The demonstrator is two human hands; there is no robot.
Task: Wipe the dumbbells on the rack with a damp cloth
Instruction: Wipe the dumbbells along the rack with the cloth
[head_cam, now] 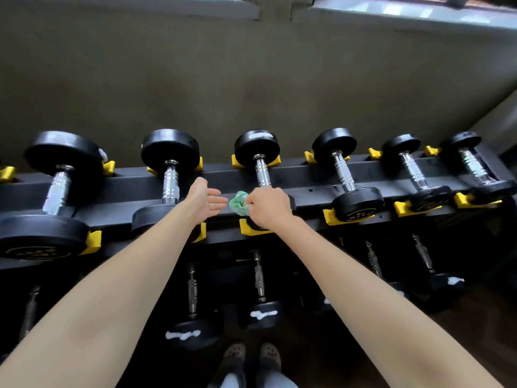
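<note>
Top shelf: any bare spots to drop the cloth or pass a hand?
Bare beam between the largest dumbbell and second dumbbell, and between third dumbbell and fourth dumbbell. Crowded: fifth dumbbell and sixth dumbbell at far right; left hand and the cloth in the right hand fill the second-third gap.

Head-worn view, steeply downward, close over the dumbbell rack (305, 177)

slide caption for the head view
Right hand grips a green cloth against a racked dumbbell; left hand hovers open.
</note>
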